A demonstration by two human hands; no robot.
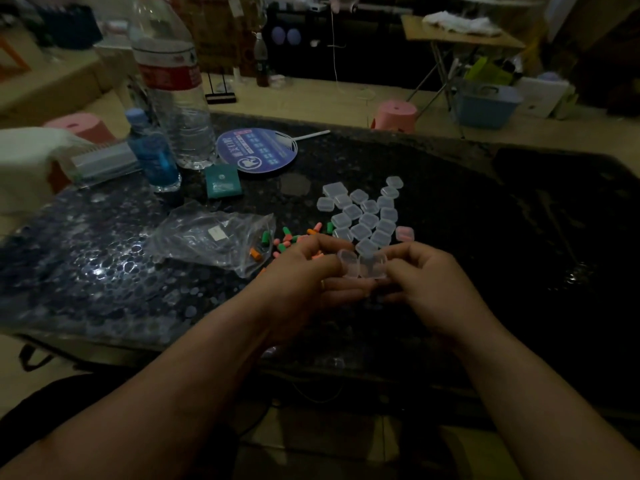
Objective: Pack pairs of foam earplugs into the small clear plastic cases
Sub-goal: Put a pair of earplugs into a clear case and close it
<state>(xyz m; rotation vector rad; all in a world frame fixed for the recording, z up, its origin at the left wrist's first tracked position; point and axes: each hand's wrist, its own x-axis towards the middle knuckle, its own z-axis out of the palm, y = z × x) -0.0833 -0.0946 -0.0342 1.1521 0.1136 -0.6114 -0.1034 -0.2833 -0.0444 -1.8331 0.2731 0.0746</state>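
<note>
Both my hands hold one small clear plastic case [363,266] above the dark table, its lid swung open. My left hand [308,271] pinches its left half, and my right hand [426,275] pinches its right half. Just beyond lies a cluster of several shut clear cases [363,213], one of them with pink inside [404,233]. Loose foam earplugs [287,239] in green, pink and orange are scattered left of the cases, partly hidden by my left hand. More earplugs sit inside a crumpled clear bag [214,237].
A large water bottle [173,81], a small blue bottle [156,154], a teal box [223,181] and a round blue fan [258,150] stand at the table's back left. The dark table [485,220] extends right. Pink stools [394,116] stand behind it.
</note>
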